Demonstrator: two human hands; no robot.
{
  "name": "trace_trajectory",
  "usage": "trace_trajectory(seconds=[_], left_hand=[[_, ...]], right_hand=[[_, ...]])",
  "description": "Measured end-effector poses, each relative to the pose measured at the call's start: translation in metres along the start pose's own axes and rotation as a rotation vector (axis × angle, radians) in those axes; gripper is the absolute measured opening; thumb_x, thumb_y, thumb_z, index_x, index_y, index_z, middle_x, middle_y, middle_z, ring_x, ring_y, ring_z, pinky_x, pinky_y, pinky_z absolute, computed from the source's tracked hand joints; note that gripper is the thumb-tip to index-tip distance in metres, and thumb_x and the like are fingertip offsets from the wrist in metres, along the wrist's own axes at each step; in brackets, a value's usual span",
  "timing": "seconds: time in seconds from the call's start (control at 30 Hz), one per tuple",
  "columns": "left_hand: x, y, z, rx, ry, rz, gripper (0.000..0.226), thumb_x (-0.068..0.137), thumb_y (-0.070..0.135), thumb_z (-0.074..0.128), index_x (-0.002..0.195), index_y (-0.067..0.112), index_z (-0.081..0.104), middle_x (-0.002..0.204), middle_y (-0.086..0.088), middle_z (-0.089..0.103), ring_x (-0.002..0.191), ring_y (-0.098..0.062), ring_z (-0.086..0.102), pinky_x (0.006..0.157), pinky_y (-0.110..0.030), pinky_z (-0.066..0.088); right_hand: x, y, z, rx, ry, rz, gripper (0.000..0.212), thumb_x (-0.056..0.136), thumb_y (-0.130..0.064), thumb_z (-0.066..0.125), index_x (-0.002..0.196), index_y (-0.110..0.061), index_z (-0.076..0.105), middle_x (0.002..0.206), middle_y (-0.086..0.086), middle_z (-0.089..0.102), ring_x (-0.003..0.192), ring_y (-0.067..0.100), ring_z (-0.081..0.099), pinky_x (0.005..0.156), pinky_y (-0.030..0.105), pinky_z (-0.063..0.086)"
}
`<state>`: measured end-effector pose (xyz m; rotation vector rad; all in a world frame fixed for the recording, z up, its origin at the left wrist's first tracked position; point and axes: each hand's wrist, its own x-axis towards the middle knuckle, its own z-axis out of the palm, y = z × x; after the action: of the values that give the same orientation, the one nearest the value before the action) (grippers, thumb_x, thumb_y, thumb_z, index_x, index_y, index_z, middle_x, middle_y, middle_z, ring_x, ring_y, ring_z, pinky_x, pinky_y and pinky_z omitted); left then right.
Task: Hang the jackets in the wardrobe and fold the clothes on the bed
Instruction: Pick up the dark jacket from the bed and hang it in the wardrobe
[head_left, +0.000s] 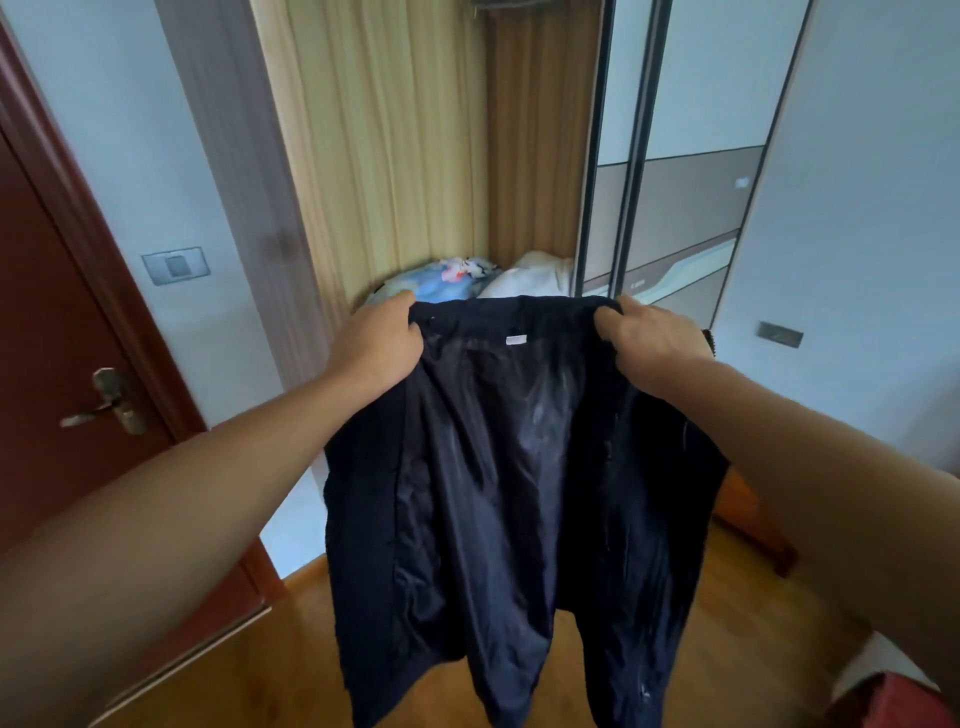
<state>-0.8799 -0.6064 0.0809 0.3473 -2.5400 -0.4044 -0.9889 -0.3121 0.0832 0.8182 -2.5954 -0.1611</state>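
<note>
Jacket (493, 467) hangs vertical, collar up; left hand (376, 343), right hand (649, 343) fingers curled gripping its shoulders.

Both hands, left hand (382, 345) and right hand (652, 343), grip a dark jacket (509, 467) before the open wardrobe (395, 156).

Your one view sits on your head, facing forward and slightly down toward the wardrobe (415, 156), the jacket (493, 467) close in front; its wide lens seems to bend edges.

Jacket (498, 467): dark cloth, lining slightly shiny. Wardrobe (395, 156): pale wood grain. Floor (701, 649): glossy wood. Door handle (111, 400): tarnished metal.
</note>
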Motion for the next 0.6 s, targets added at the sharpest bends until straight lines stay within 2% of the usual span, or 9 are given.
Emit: trace_trajectory(seconds=[0.07, 0.17, 0.27, 0.37, 0.6], left_hand=[[0.045, 0.006, 0.001, 0.028, 0.048, 0.036, 0.01, 0.094, 0.011, 0.042, 0.087, 0.013, 0.049, 0.078, -0.003, 0.058, 0.074, -0.028, 0.057, 0.061, -0.035, 0.042], [0.112, 0.009, 0.004, 0.076, 0.117, 0.072, 0.018, 0.095, 0.011, 0.041, 0.079, 0.017, 0.045, 0.069, -0.002, 0.054, 0.063, -0.023, 0.055, 0.054, -0.034, 0.04], [0.182, 0.008, 0.01, 0.079, 0.175, 0.068, 0.023, 0.095, 0.013, 0.041, 0.074, 0.022, 0.042, 0.07, 0.0, 0.054, 0.064, -0.023, 0.055, 0.057, -0.034, 0.045], [0.246, 0.008, 0.015, 0.113, 0.24, 0.073, 0.018, 0.093, 0.011, 0.041, 0.078, 0.018, 0.048, 0.072, 0.001, 0.055, 0.067, -0.023, 0.054, 0.061, -0.036, 0.047], [0.362, -0.008, 0.016, 0.188, 0.296, 0.0, 0.017, 0.092, 0.01, 0.04, 0.081, 0.014, 0.053, 0.075, 0.002, 0.055, 0.073, -0.024, 0.056, 0.067, -0.038, 0.051]], right_hand=[[0.039, 0.016, -0.002, -0.005, 0.055, -0.013, 0.022, 0.095, -0.006, 0.052, 0.114, -0.014, 0.048, 0.109, 0.011, 0.047, 0.079, 0.032, 0.05, 0.061, 0.041, 0.04], [0.105, 0.038, -0.004, -0.024, 0.13, -0.047, 0.021, 0.093, -0.004, 0.053, 0.111, -0.016, 0.048, 0.106, 0.01, 0.048, 0.076, 0.029, 0.045, 0.059, 0.038, 0.039], [0.18, 0.057, -0.007, -0.014, 0.174, -0.105, 0.02, 0.091, -0.004, 0.052, 0.105, -0.017, 0.047, 0.105, 0.01, 0.048, 0.079, 0.03, 0.05, 0.06, 0.039, 0.041], [0.253, 0.071, -0.007, 0.01, 0.232, -0.152, 0.018, 0.089, -0.003, 0.049, 0.101, -0.017, 0.046, 0.102, 0.009, 0.047, 0.081, 0.034, 0.054, 0.061, 0.042, 0.046], [0.397, 0.089, 0.005, 0.068, 0.323, -0.245, 0.015, 0.091, -0.005, 0.049, 0.099, -0.018, 0.048, 0.099, 0.006, 0.048, 0.08, 0.031, 0.052, 0.062, 0.039, 0.043]])
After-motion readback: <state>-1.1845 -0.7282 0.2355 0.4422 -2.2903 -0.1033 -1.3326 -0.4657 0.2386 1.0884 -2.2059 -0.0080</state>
